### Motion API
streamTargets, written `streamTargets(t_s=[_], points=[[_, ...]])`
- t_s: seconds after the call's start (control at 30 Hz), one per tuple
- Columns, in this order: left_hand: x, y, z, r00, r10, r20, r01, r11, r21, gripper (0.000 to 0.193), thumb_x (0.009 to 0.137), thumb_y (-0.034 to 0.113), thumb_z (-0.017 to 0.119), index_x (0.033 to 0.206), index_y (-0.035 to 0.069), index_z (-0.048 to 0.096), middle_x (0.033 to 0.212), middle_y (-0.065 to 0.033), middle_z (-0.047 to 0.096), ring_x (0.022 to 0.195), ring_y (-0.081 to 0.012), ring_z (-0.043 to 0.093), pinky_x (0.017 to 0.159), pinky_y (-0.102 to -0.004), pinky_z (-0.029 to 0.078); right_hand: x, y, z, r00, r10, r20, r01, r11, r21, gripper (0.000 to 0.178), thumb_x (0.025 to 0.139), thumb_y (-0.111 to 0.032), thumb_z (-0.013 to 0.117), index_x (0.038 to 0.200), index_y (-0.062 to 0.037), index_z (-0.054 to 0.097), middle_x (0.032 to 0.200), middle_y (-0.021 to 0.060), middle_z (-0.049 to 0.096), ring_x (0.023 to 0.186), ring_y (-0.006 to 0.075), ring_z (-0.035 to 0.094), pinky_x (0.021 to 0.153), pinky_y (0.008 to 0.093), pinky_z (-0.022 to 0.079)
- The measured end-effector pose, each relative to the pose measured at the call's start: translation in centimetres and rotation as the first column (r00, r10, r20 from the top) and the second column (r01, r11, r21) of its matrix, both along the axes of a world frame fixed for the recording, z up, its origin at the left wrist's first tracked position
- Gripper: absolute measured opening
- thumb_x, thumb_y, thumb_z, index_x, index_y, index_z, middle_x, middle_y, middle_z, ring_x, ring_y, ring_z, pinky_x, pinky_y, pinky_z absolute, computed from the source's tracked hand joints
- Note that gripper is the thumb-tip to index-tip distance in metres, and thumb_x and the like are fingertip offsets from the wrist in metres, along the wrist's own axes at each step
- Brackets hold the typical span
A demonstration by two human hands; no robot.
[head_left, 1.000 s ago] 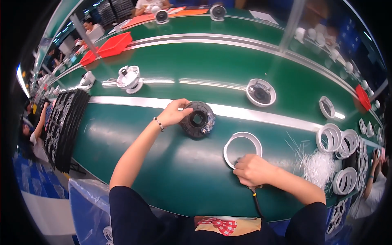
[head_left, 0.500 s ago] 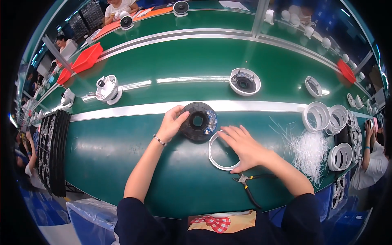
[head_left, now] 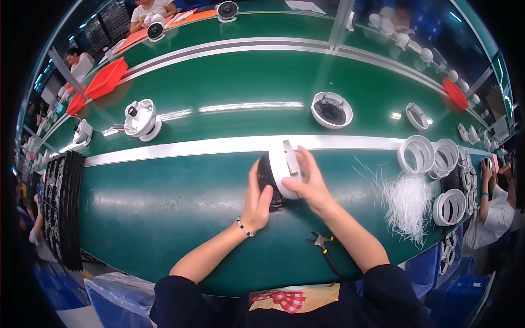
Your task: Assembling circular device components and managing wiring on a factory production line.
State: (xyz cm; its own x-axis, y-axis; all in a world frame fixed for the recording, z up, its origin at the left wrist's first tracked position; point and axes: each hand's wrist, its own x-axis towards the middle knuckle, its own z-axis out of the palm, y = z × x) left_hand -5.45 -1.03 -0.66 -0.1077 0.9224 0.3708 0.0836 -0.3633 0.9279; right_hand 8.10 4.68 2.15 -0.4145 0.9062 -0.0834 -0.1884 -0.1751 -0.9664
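Observation:
My left hand [head_left: 256, 205] is closed around a black round housing [head_left: 266, 174], gripping it from the left. A white plastic ring [head_left: 280, 167] is in my right hand [head_left: 311, 188], fingers wrapped over its right side and thumb on its outer face. Both parts are tilted on edge above the bench, the ring pressed up against the housing. The housing's circuit board is hidden from this angle. Below my right forearm lies a pair of side cutters [head_left: 322, 244] with dark handles marked yellow.
At right lie a heap of thin white strips [head_left: 408, 202] and several white rings [head_left: 449, 208]. Black stacked trays [head_left: 64, 205] stand left. Beyond a pale rail [head_left: 219, 148], a white camera body [head_left: 142, 117] and a white round housing [head_left: 332, 111] sit on the green belt.
My right hand has lifted the white ring off the bench and brought it against the black housing. My left hand has moved right and turned the housing onto its edge.

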Motion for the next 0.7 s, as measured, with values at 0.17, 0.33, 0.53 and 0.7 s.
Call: streamTargets(t_s=[0.17,0.33,0.53,0.7], points=[[0.3,0.3,-0.4,0.642,-0.223,0.733,0.472,0.869,-0.148,0.070,0.087,0.054,0.029,0.135,0.005,0.016,0.132,-0.0125,0.034,0.120,-0.0238,0.037,0.100,-0.0368,0.029,-0.5,-0.5,-0.9,0.999,0.019,0.038,-0.027,0.969,0.246,0.099,0.061,-0.015,0.075,0.135,-0.0007,0.011,0.132,0.0186,0.027,0.121,0.0267,0.030,0.099,0.0362,0.026],[-1.1,1.3,0.8,0.369,-0.137,0.919,0.621,0.772,-0.134,0.070,0.083,0.054,0.031,0.133,0.005,0.025,0.125,-0.0164,0.042,0.112,-0.0281,0.046,0.095,-0.0377,0.036,0.2,-0.7,0.6,0.955,-0.022,0.297,-0.129,0.868,0.480,0.110,0.055,-0.022,0.081,0.135,0.0001,0.009,0.130,0.0200,0.028,0.116,0.0257,0.037,0.093,0.0351,0.034],[-3.5,2.1,-0.4,0.132,-0.034,0.991,0.897,0.428,-0.104,0.080,0.075,0.072,0.028,0.131,0.015,0.032,0.128,-0.0163,0.040,0.112,-0.0423,0.042,0.073,-0.0708,0.035,2.4,-1.0,1.1,0.978,0.150,0.147,-0.179,0.961,0.210,0.110,0.054,-0.017,0.081,0.137,-0.0062,0.009,0.135,0.0204,0.023,0.117,0.0262,0.038,0.091,0.0363,0.037],[-3.7,2.0,0.7,0.130,-0.181,0.975,0.910,0.412,-0.045,0.090,0.068,0.079,0.031,0.129,0.013,0.034,0.122,-0.0131,0.045,0.111,-0.0396,0.044,0.078,-0.0649,0.039,3.5,-0.9,-0.8,0.998,0.049,-0.040,-0.048,0.999,0.024,0.102,0.062,-0.018,0.077,0.135,0.0005,0.008,0.132,0.0233,0.025,0.122,0.0298,0.031,0.098,0.0385,0.030]])
